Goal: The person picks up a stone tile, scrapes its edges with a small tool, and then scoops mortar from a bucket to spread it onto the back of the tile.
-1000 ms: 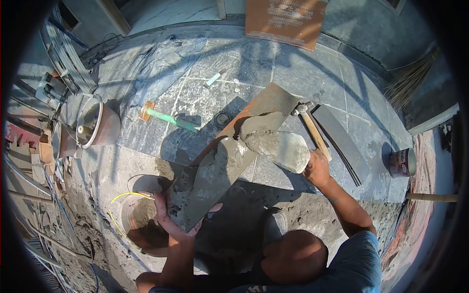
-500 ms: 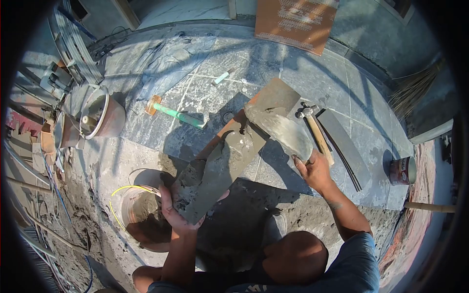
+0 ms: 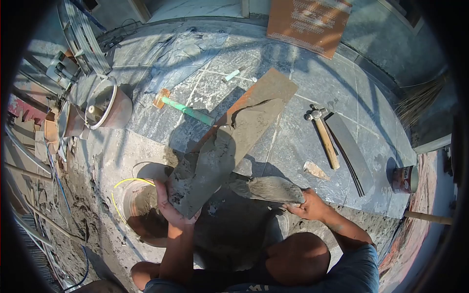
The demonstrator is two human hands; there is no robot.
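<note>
My left hand grips the lower end of a long tile strip, which tilts up and away to the right. Grey mortar covers much of the strip's face, thick and lumpy at the near end; the far end shows a thinner film. My right hand is closed around a trowel, its handle hidden by the fingers. The mortar-smeared trowel blade points left, just right of the strip's lower half and apart from its far end. Below my left hand, a bucket with a yellow handle holds mortar.
A green-handled mallet, a wooden-handled hammer and dark narrow strips lie on the tiled floor. Two buckets stand at left, a can at right. A cardboard box is at the back.
My right hand has brought the trowel down and toward me, off the strip's upper part. Mortar there now lies spread with a ragged edge. My left hand still holds the strip.
</note>
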